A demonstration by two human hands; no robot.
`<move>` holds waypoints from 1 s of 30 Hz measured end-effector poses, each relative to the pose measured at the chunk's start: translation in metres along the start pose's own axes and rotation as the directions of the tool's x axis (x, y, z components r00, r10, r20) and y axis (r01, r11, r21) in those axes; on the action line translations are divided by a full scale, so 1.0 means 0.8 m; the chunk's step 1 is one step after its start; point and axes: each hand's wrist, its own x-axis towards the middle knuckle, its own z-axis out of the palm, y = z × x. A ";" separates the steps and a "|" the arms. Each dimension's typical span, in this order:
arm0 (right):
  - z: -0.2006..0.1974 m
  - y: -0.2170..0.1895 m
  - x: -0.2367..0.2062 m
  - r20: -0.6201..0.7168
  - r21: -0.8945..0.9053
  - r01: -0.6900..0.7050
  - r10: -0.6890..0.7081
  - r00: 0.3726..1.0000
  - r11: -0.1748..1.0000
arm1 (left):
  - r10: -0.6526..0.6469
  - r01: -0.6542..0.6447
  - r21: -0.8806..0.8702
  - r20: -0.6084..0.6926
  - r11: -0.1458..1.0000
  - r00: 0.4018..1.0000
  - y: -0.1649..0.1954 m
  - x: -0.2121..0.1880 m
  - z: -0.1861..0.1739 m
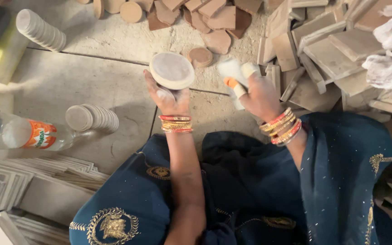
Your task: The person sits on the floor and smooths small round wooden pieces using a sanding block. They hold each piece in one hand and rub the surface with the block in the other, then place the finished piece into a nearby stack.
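Observation:
My left hand (166, 97) holds up a round pale stone disc (172, 70), gripped at its lower edge by the fingers. My right hand (255, 93) is raised to the right of it, fingers wrapped in white and orange tape, closed around a small pale piece (230, 69) that is blurred. Both wrists carry red and gold bangles. My lap below is covered in dark blue cloth (250, 181) with gold embroidery.
Two rows of stacked round discs (41, 31) (94, 118) lie on the dusty floor at left. A clear plastic bottle (19, 132) lies at far left. Brown discs and broken pieces (205, 18) sit at the back; square tiles (332, 50) pile at right, flat slabs (28, 181) at lower left.

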 end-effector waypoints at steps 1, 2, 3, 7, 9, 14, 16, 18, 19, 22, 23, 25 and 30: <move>0.002 -0.008 -0.002 -0.090 0.254 0.018 0.005 0.996 0.967 | 0.015 -0.015 -0.018 0.003 1.000 1.000 -0.003 -0.001 0.003; 0.004 -0.018 -0.006 -0.170 0.490 0.054 0.035 0.985 0.870 | 0.030 -0.030 -0.035 0.004 0.999 1.000 -0.009 -0.003 0.005; 0.011 -0.030 -0.010 -0.137 0.591 -0.044 0.153 0.979 0.806 | 0.044 -0.043 -0.050 0.003 0.998 0.999 -0.016 -0.006 0.006; 0.029 -0.060 -0.021 -0.025 0.813 -0.206 0.387 0.922 0.544 | 0.168 -0.170 -0.037 -0.060 0.985 0.984 -0.053 -0.008 0.005; 0.034 -0.063 -0.022 0.006 0.868 -0.208 0.411 0.911 0.450 | 0.245 -0.241 0.058 -0.076 0.969 0.967 -0.070 -0.010 0.004; 0.036 -0.050 -0.021 0.062 0.916 -0.254 0.513 0.856 0.312 | 0.186 -0.184 0.144 -0.001 0.972 0.982 -0.101 -0.017 -0.001; 0.037 -0.047 -0.022 0.024 0.910 -0.233 0.517 0.856 0.343 | 0.057 -0.056 0.043 -0.018 0.997 0.998 -0.103 -0.019 -0.004; 0.037 -0.045 -0.024 -0.005 0.919 -0.201 0.521 0.853 0.338 | -0.105 0.098 -0.161 -0.036 0.982 0.994 -0.098 -0.017 -0.008; 0.038 -0.044 -0.024 -0.018 0.931 -0.176 0.522 0.853 0.320 | -0.090 0.082 -0.171 -0.039 0.982 0.995 -0.095 -0.016 -0.009; 0.038 -0.045 -0.025 -0.019 0.935 -0.173 0.530 0.848 0.309 | -0.051 0.043 -0.194 -0.041 0.980 0.998 -0.086 -0.013 -0.009; 0.039 -0.046 -0.025 -0.013 0.932 -0.185 0.536 0.844 0.312 | -0.054 0.046 -0.194 -0.037 0.980 0.998 -0.083 -0.013 -0.008; 0.040 -0.048 -0.026 -0.013 0.928 -0.177 0.505 0.863 0.328 | -0.067 0.058 -0.190 -0.041 0.980 0.997 -0.081 -0.014 -0.005; 0.044 -0.051 -0.026 -0.044 0.872 -0.197 0.473 0.880 0.449 | -0.096 0.087 -0.182 -0.046 0.979 0.994 -0.081 -0.017 0.001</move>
